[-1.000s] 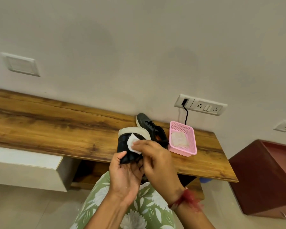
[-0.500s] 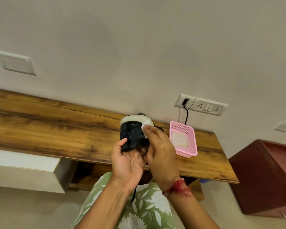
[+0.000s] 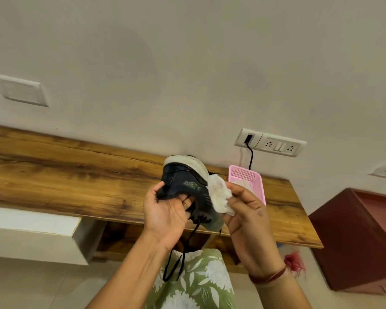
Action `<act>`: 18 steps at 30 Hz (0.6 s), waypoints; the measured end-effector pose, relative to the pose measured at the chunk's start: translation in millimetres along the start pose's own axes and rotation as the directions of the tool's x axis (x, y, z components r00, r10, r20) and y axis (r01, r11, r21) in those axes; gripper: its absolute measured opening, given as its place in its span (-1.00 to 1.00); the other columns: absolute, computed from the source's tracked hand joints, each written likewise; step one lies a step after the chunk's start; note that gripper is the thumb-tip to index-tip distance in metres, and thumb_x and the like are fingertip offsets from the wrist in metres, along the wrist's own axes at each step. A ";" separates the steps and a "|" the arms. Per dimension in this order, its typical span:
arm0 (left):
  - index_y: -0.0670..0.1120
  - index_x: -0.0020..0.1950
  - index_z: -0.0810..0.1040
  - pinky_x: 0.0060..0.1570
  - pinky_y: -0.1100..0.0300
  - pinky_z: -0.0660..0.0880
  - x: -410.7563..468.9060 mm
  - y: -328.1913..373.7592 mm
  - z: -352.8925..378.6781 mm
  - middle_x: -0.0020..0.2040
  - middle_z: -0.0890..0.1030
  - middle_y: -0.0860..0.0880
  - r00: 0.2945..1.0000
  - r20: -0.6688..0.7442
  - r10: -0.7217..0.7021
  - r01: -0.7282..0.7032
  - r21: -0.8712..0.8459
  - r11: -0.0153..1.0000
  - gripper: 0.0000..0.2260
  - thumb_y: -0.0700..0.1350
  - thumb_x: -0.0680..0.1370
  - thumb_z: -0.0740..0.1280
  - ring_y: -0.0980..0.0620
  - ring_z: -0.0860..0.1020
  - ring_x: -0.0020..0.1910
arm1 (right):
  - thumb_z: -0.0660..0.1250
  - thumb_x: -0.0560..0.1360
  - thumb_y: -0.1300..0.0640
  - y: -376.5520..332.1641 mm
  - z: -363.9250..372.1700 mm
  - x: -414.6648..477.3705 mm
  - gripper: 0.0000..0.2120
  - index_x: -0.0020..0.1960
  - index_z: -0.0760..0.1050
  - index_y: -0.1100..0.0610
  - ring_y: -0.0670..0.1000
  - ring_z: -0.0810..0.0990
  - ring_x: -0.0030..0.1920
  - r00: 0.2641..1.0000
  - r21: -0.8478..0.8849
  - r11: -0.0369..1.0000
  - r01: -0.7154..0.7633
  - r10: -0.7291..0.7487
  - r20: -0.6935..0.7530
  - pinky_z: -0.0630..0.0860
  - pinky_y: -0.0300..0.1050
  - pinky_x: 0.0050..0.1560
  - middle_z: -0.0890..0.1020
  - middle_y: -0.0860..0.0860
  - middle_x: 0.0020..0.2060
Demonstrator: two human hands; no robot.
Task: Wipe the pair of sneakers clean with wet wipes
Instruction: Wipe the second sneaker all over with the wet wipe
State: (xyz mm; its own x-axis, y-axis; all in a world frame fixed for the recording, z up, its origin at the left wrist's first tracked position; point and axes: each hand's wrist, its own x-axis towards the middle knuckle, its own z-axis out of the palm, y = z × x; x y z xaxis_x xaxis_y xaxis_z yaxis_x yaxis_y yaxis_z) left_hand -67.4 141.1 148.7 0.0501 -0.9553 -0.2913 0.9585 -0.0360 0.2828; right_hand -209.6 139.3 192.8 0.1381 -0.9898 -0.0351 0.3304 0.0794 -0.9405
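My left hand [image 3: 165, 210] grips a dark sneaker [image 3: 183, 184] with a white sole, held up in front of me above the shelf edge with its sole turned up and away. Black laces dangle from it toward my lap. My right hand [image 3: 247, 210] pinches a crumpled white wet wipe [image 3: 220, 195] and presses it against the sneaker's right side by the sole rim. The second sneaker is hidden behind the held one.
A long wooden shelf [image 3: 65, 179] runs along the wall. A pink plastic basket [image 3: 253, 181] holding wipes stands on it just right of my hands. A switch panel [image 3: 270, 144] with a black cable sits above. A maroon cabinet [image 3: 357, 239] stands at right.
The sneaker was lifted and turned, now hiding the second sneaker on the shelf. My right hand carried the wipe from the heel across to the sneaker's right side.
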 end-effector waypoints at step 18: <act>-0.14 0.39 0.42 0.32 -0.17 0.35 -20.6 -0.5 -1.4 0.33 0.48 -0.27 0.986 0.159 0.045 -0.015 -0.183 0.983 -0.34 0.06 0.32 0.35 -0.24 0.45 0.32 | 0.18 0.48 -0.09 46.2 7.5 -16.5 -0.58 0.18 0.52 0.16 0.01 0.49 0.16 0.808 -0.903 0.113 0.414 -0.503 0.307 0.49 -0.12 0.15 0.52 0.04 0.13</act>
State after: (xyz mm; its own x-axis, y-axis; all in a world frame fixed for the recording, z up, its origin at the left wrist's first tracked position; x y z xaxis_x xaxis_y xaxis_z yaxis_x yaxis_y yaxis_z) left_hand -68.6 161.3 153.3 0.0476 -0.9905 -0.1292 0.9928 0.0327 0.1150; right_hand -189.6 160.1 152.5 0.2319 -0.8032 0.5487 -0.7492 -0.5073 -0.4259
